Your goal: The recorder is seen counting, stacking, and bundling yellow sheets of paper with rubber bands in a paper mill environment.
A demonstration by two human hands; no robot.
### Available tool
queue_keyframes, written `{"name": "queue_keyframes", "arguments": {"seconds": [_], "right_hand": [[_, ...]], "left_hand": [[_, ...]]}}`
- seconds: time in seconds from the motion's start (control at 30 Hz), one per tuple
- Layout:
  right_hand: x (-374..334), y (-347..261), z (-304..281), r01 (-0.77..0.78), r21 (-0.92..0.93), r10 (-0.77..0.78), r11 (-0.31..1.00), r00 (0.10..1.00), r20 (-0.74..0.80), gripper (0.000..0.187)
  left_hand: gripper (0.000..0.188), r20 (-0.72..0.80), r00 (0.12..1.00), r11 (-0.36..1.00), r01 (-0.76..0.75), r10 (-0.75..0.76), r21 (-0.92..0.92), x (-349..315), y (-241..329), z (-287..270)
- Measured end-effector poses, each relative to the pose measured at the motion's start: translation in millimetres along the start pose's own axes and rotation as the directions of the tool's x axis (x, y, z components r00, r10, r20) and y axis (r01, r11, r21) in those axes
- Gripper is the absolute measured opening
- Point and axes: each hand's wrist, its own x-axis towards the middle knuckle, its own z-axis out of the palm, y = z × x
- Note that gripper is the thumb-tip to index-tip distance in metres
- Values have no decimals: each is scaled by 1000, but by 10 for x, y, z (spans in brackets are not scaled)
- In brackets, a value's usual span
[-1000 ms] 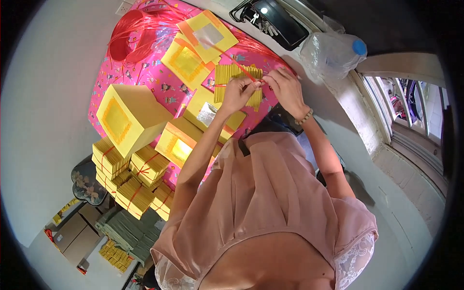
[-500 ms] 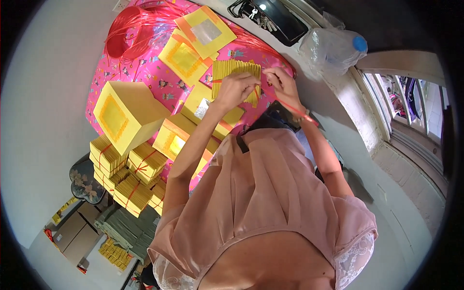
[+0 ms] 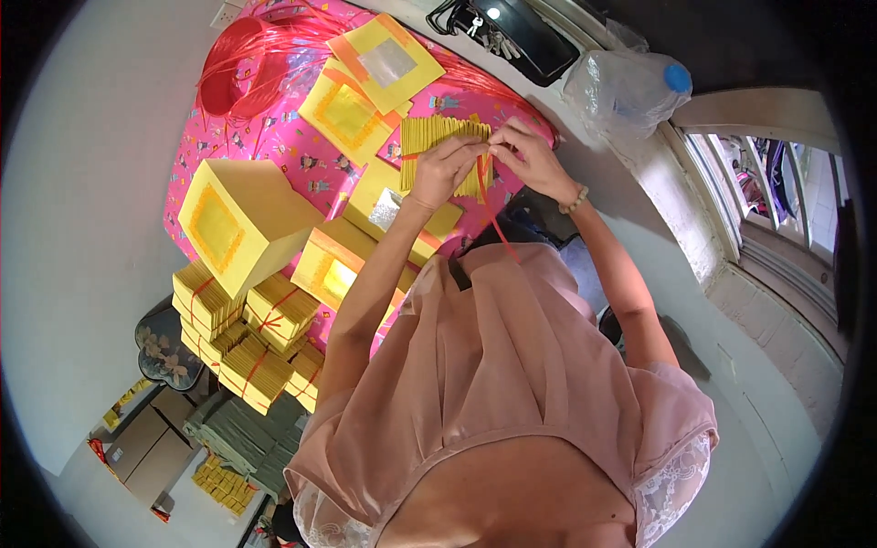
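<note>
A bundle of yellow folded papers lies on the pink patterned table cover, with red string round it. My left hand rests over the bundle, its fingers pinched on the red plastic string at the bundle's right edge. Close against it, my right hand also pinches the string, thumb and forefinger together. One loose end of the string trails down toward my blouse. The exact crossing of the string is hidden by my fingertips.
Loose yellow sheets with silver and gold squares lie beyond the bundle. A tall yellow paper stack and several tied bundles stand at left. A red string coil is at far left; a black tray with keys and a bagged bottle at far right.
My right hand has moved left to meet my left hand at the bundle's edge. The string's loose end has swung from my right wrist to hang down toward my blouse.
</note>
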Motion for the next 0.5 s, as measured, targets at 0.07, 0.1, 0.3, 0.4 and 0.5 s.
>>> {"name": "queue_keyframes", "arguments": {"seconds": [0.07,0.1,0.3,0.4,0.5], "right_hand": [[3,-149,-42,29,-66,-31,997,999,-18,12],[10,-193,-60,54,-134,-60,990,998,-36,12],[-5,-271,-166,96,-406,-108,909,994,-9,14],[-55,-214,-176,19,-375,-21,927,1000,0,17],[-143,-153,-159,-87,-292,80,952,996,-36,18]], "left_hand": [[20,17,1000,1000,15,-15,5,-25,-2,-9],[20,36,999,1000,28,-28,8,-33,-6,-8],[23,89,994,992,69,-60,-102,-40,-2,21],[23,-5,1000,996,24,-25,-86,-26,-42,2],[18,-15,994,994,111,-112,-18,-79,-64,-63]]}}
